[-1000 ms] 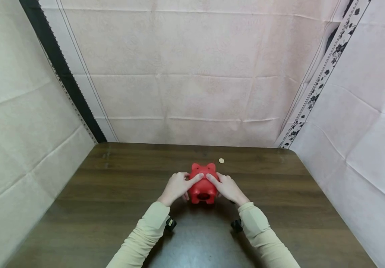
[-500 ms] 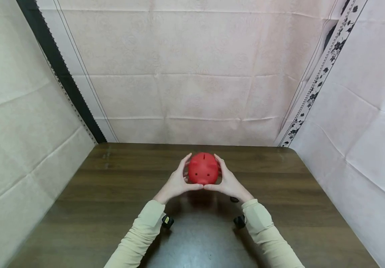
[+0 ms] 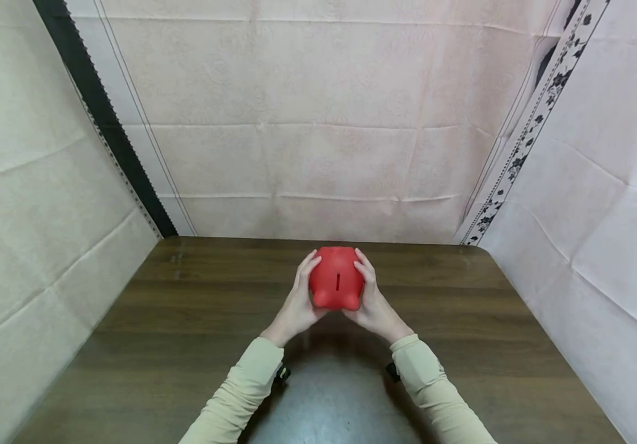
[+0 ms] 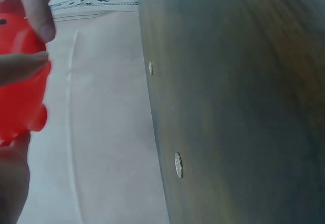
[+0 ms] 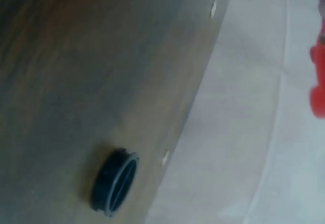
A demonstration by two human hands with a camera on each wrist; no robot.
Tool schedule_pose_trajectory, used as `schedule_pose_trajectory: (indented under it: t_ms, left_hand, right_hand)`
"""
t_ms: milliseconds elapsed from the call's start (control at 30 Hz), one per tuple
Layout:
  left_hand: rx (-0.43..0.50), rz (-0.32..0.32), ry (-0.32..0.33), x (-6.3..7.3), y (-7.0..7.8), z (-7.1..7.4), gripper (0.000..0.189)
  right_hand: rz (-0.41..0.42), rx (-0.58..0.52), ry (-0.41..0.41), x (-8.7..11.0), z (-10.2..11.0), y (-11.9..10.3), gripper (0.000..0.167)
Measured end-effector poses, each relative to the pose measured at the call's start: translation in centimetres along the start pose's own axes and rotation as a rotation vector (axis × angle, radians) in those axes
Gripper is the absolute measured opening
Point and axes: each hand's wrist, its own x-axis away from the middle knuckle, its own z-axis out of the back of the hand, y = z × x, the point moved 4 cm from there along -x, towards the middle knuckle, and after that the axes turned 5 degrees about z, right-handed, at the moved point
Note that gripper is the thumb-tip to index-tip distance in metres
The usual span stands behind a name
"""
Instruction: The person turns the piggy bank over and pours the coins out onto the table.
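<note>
A red piggy bank [image 3: 337,277] is held up off the table between both hands, with its coin slot and back toward the head camera. My left hand [image 3: 295,303] grips its left side, fingertips near the top edge and thumb underneath. On the opposite side, my right hand [image 3: 375,302] grips it in the same way. Part of the red piggy bank [image 4: 23,97] and the left fingers [image 4: 23,65] show at the edge of the left wrist view. Only a sliver of it appears in the right wrist view.
Coins lie on the wooden table [image 3: 213,357]: one coin [image 4: 179,165] and a farther coin [image 4: 151,68] in the left wrist view. A round black plug [image 5: 115,182] stands near another coin [image 5: 165,158] in the right wrist view. Pale cloth [image 3: 318,160] walls surround the table.
Both hands have tipped the piggy bank over toward me. The dark hole and then the face were in view earlier; now its slotted back shows. The hands have shifted around it.
</note>
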Motion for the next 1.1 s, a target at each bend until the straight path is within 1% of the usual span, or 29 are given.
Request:
schedule_pose_trajectory:
  t_ms: [100, 167, 200, 267, 300, 333, 400, 467, 533, 633, 700, 733, 767, 833, 900, 933, 1000, 1100]
  left_hand:
    - [-0.018, -0.038, 0.023, 0.1, 0.2, 0.0, 0.106]
    - [-0.018, -0.044, 0.025, 0.3, 0.1, 0.0, 0.106]
    - [-0.008, -0.033, 0.020, 0.3, 0.1, 0.0, 0.107]
    - [0.030, 0.019, -0.003, 0.5, -0.3, -0.1, 0.110]
    - [0.053, 0.056, -0.019, 0.6, -0.5, -0.1, 0.111]
    - [0.076, 0.102, -0.032, 0.7, -0.7, 0.0, 0.112]
    - [0.114, 0.210, -0.049, 0.9, -1.0, 0.0, 0.110]
    - [0.133, 0.305, -0.051, 1.0, -1.2, 0.2, 0.102]
    - [0.130, 0.382, -0.043, 0.9, -1.1, 0.3, 0.093]
    - [0.089, 0.502, -0.027, 0.7, -0.7, 0.4, 0.079]
    - [0.030, 0.586, -0.030, 0.6, -0.6, 0.4, 0.074]
    - [-0.015, 0.624, -0.037, 0.5, -0.5, 0.3, 0.073]
    - [-0.056, 0.660, -0.048, 0.4, -0.5, 0.2, 0.074]
    - [-0.120, 0.715, -0.074, 0.3, -0.6, 0.1, 0.077]
    - [-0.166, 0.746, -0.093, 0.3, -0.7, -0.1, 0.080]
    - [-0.171, 0.758, -0.101, 0.4, -0.8, -0.2, 0.081]
    - [-0.148, 0.763, -0.116, 0.5, -1.1, -0.4, 0.082]
    - [-0.063, 0.728, -0.114, 0.6, -1.5, -0.6, 0.076]
  right_hand:
    - [0.038, 0.047, 0.023, -0.1, 0.1, -0.3, 0.101]
    - [0.044, 0.052, 0.021, 0.0, 0.1, -0.4, 0.100]
    - [0.034, 0.040, 0.013, -0.1, 0.1, -0.4, 0.101]
    - [-0.010, -0.012, -0.013, -0.1, 0.1, -0.2, 0.105]
    - [-0.048, -0.045, -0.030, 0.0, 0.2, -0.1, 0.108]
    - [-0.103, -0.083, -0.047, 0.0, 0.3, 0.2, 0.111]
    - [-0.237, -0.157, -0.072, 0.4, 0.4, 0.7, 0.116]
    - [-0.375, -0.213, -0.087, 0.8, 0.5, 1.3, 0.114]
    - [-0.517, -0.243, -0.106, 1.2, 0.4, 1.8, 0.105]
    - [-0.687, -0.230, -0.145, 1.6, 0.0, 2.4, 0.080]
    - [-0.787, -0.203, -0.176, 1.8, -0.4, 2.5, 0.065]
    - [-0.825, -0.184, -0.190, 1.9, -0.5, 2.5, 0.059]
    - [-0.861, -0.170, -0.203, 1.9, -0.6, 2.5, 0.056]
    - [-0.923, -0.155, -0.223, 1.9, -0.9, 2.5, 0.058]
    - [-0.967, -0.137, -0.238, 1.8, -1.0, 2.4, 0.064]
    - [-0.980, -0.127, -0.247, 1.7, -1.0, 2.3, 0.067]
    - [-0.994, -0.108, -0.266, 1.7, -0.9, 2.3, 0.069]
    - [-0.954, -0.072, -0.277, 1.8, -0.4, 2.4, 0.067]
